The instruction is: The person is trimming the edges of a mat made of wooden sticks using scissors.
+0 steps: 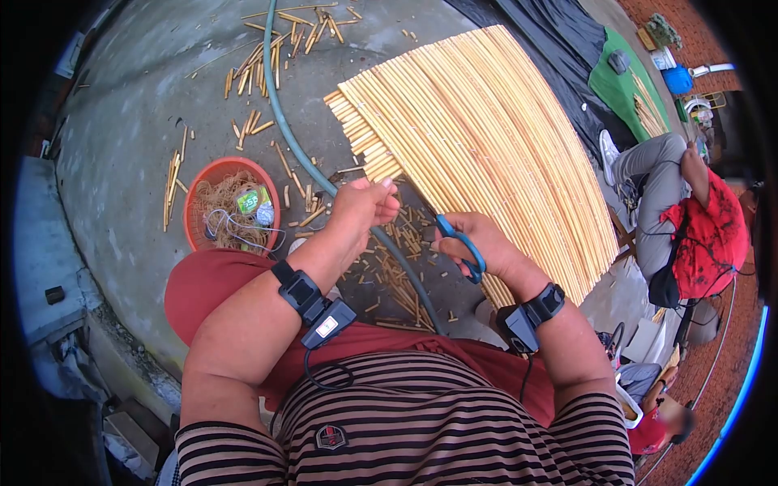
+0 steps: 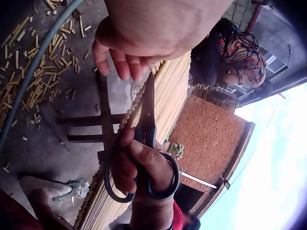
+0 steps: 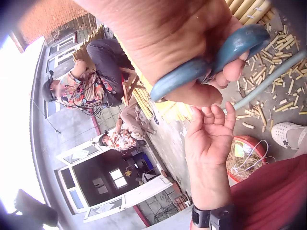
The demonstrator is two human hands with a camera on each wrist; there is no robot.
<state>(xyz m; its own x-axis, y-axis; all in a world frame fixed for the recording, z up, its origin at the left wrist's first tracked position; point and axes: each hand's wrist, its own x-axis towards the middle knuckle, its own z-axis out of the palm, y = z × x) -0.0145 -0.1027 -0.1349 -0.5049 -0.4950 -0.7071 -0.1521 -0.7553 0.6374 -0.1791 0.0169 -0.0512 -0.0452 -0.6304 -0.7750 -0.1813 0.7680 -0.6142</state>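
My right hand (image 1: 482,243) grips a pair of scissors (image 1: 462,243), fingers and thumb through the blue handles (image 3: 240,45). In the left wrist view the scissor blades (image 2: 148,103) point up towards my left hand (image 2: 148,33), at the long edge of a mat of pale reeds (image 1: 486,146). My left hand, palm turned up in the right wrist view, has loosely bent fingers (image 3: 216,115). In the head view it is beside short reed ends (image 1: 381,162) that stick out at the mat's corner.
An orange basket (image 1: 190,212) of tangled twine stands at my left. A green hose (image 1: 284,121) crosses the concrete floor among scattered reed offcuts (image 1: 259,69). A seated person in red (image 1: 705,243) is beyond the mat. Dark sheeting (image 1: 559,40) lies at the far side.
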